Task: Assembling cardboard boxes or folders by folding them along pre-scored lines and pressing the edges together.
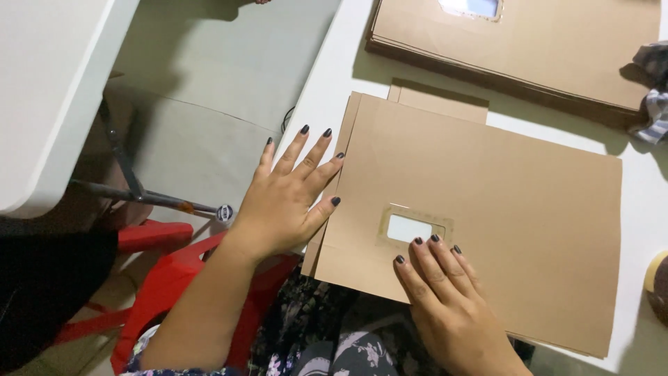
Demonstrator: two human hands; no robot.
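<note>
A large brown paper sheet (501, 202) with a small rectangular window (409, 228) lies on the white table (327, 83). It overhangs the near edge. My left hand (285, 198) rests flat, fingers spread, on the sheet's folded left edge. My right hand (442, 292) lies flat on the sheet's near edge, its fingertips just below the window. Neither hand grips anything.
A stack of similar brown sheets (529, 42) lies at the table's far side, with a striped cloth (654, 90) at the right edge. A roll of tape (657, 285) sits at the right. Another white table (49, 90) stands left; a red stool (174, 278) is below.
</note>
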